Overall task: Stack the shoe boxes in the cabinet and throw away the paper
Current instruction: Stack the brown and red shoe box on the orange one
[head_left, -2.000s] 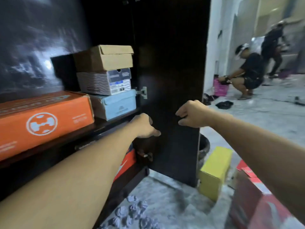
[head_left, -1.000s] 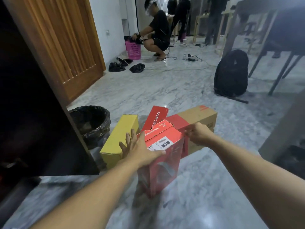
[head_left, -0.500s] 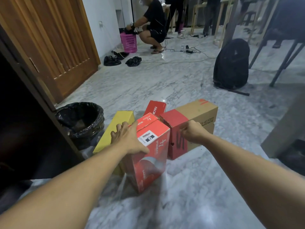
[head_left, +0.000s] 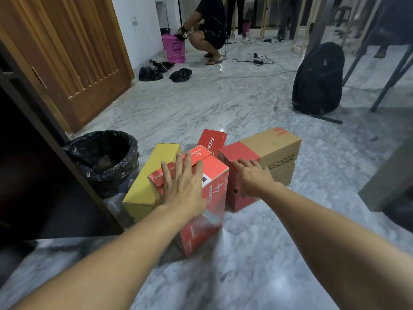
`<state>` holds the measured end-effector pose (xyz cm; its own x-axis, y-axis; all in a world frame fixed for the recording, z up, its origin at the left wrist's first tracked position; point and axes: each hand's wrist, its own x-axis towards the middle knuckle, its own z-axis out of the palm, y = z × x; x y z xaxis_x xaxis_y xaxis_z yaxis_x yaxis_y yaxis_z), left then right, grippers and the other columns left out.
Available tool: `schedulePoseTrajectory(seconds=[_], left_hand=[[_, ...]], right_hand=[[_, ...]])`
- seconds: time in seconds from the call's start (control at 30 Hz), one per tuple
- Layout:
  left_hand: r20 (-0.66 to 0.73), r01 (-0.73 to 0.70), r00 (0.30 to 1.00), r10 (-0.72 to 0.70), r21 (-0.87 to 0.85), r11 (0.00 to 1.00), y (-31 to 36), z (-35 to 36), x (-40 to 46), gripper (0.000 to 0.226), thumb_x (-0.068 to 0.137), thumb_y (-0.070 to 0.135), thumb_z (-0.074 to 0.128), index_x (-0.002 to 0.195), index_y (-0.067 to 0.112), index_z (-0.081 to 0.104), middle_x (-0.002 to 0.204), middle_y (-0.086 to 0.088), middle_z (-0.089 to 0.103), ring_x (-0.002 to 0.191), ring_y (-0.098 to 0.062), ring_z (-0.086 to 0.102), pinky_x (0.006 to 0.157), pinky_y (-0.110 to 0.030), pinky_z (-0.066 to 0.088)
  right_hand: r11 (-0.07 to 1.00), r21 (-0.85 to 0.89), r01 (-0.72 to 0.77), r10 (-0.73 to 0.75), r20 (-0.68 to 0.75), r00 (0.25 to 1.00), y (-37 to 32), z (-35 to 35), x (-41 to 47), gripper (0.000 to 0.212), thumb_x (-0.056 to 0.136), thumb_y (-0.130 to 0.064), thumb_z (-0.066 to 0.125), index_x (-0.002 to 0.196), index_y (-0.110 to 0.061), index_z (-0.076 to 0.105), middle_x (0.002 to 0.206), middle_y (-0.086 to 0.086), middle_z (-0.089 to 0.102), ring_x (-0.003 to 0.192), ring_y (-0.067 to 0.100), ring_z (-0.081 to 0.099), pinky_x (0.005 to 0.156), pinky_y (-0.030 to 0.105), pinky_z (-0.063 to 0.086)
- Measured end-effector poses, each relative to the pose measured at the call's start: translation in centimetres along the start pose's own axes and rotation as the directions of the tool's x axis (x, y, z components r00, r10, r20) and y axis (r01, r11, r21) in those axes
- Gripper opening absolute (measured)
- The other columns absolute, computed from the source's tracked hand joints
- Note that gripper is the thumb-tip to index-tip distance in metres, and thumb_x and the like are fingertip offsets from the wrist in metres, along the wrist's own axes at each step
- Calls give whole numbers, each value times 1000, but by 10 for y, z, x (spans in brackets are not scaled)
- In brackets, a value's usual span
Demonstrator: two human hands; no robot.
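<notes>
A single wide-angle view from a camera worn on the person's head, looking forward and down at a marble floor (head_left: 257,253). Both forearms reach in from the near edge, with the left hand (head_left: 184,186) and right hand (head_left: 253,179) close below the lens at centre. The edges curve from lens distortion. A dark cabinet door (head_left: 44,153) stands near left. Far off, the room recedes towards a backpack (head_left: 317,79) on the right.
</notes>
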<state>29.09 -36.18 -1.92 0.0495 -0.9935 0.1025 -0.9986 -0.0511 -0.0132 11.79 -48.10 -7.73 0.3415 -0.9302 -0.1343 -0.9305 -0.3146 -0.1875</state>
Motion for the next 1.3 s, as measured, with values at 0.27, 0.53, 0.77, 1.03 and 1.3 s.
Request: schedulePoseTrajectory(seconds=[0.27, 0.53, 0.77, 1.03, 1.3], left_hand=[[-168, -265, 949, 266, 27, 964, 44, 6, 2, 79, 78, 21, 66, 146, 8, 30, 157, -19, 18, 148, -34, 8, 119, -50, 1], [-36, -307, 950, 311, -299, 904, 99, 30, 28, 64, 83, 12, 62, 139, 4, 33, 141, -11, 38, 132, -28, 36, 108, -34, 32], [219, -39, 969, 112, -313, 949, 122, 53, 76, 82, 79, 25, 68, 145, 5, 23, 157, -18, 8, 146, -38, 6, 118, -50, 15], [101, 20, 995, 15, -329, 944, 131, 84, 89, 78, 76, 20, 65, 142, 4, 26, 155, -19, 9, 143, -42, 4, 119, -43, 15], [-77, 43, 992, -100, -543, 839, 140, 102, 83, 53, 69, 13, 64, 117, 5, 45, 135, -15, 35, 134, -36, 23, 114, -41, 23]], right_hand=[[986, 143, 80, -55, -170, 984, 27, 9, -25, 49, 77, -4, 53, 123, -20, 52, 133, 2, 45, 128, 28, 36, 98, 49, 43], [990, 114, 79, -61, -158, 986, 62, -2, -11, 56, 80, -2, 46, 132, -23, 49, 139, 5, 43, 130, 30, 36, 105, 45, 38], [998, 50, -35, 42, -153, 987, 93, -19, 22, 43, 84, -6, 47, 125, -20, 51, 122, 9, 41, 119, 31, 37, 96, 49, 43], [933, 262, -246, 293, -160, 943, 156, -27, 69, 38, 88, -20, 53, 126, -22, 49, 150, 19, 23, 143, 34, 14, 112, 49, 27], [764, 512, -393, 515, -117, 849, 195, -44, 69, 81, 70, -46, 78, 131, -9, 40, 134, 16, 46, 120, 34, 48, 99, 47, 46]])
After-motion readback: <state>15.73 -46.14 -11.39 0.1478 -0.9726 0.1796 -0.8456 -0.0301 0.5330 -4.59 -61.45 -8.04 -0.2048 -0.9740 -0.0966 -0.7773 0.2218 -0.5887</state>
